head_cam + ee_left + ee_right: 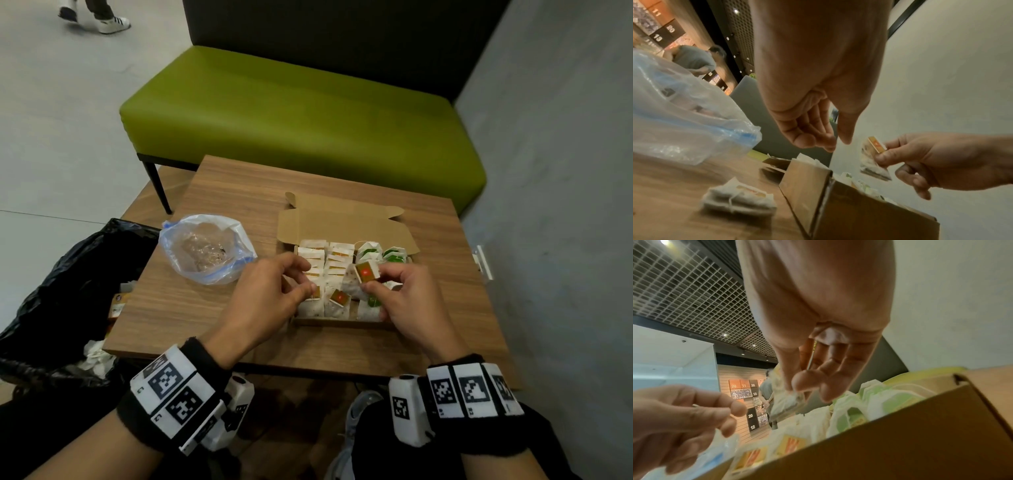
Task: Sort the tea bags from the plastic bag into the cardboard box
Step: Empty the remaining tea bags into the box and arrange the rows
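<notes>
The plastic bag (205,248) sits on the left. The left hand (270,294) hangs loose, holding nothing. The right hand (407,298) pinches a tea bag (363,277), tilted, right above the cardboard box (342,322), near the orange ones.

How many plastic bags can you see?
2: a clear plastic bag on the table, left of the cardboard box, and a black bin bag beside the table's left edge. Others may be out of view.
</notes>
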Demonstrator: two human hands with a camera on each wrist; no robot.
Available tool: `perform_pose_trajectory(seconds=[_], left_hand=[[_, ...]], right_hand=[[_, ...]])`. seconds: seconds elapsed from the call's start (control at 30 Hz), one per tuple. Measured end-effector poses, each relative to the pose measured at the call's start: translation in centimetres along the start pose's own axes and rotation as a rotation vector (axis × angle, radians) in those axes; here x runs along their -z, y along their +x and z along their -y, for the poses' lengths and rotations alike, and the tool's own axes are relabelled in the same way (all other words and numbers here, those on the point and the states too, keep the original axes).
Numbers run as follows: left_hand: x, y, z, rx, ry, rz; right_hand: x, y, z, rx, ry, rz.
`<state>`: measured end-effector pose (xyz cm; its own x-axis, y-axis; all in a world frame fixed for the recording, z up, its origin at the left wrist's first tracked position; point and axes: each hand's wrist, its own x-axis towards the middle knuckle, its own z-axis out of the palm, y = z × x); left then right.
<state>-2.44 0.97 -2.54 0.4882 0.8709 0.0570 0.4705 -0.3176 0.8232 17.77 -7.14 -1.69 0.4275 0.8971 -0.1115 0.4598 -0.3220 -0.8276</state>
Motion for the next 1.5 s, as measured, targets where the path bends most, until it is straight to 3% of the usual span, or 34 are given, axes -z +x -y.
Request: perform_pose_trajectory(seconds=[0.2,0.4,0.63,0.83,0.97,1.07,1.33,1.5], left_hand=[[0.2,0.0,0.2,-0.005,0.091,-0.023],[0.4,-0.1,0.5,0.031,0.127,0.000],[0.5,-0.1,0.5,0.048,0.123,-0.001],[1.4,0.1,0.4,0.083,0.113,-0.052],[3.1,0.5,0.7,0.153,0.171,-0.182],[3.9,0.4,1.4,0.174,0.358,-0.213],[2.7,0.2,3.3,0.270,0.732,0.024],[1.2,0.7,4.3,0.322,0.702,0.125]], right_hand=[[-0.6,0.1,-0.6,0.017,-0.278,0.137],[-1.6,0.4,-0.8,0.024,-0.486,0.123],[-2.5,0.5,-0.6,0.004,-0.505,0.061],[-1.2,0.3,-0.3,-0.049,-0.241,0.087],[-2.1,0.4,-0.5,-0.001,-0.335,0.019],[-2.6,0.4,-0.3,0.032,-0.410,0.031],[-2.1,0.6,-0.6,0.047,-0.343,-0.042],[-2.0,0.5,-0.4,0.080,-0.343,-0.098]])
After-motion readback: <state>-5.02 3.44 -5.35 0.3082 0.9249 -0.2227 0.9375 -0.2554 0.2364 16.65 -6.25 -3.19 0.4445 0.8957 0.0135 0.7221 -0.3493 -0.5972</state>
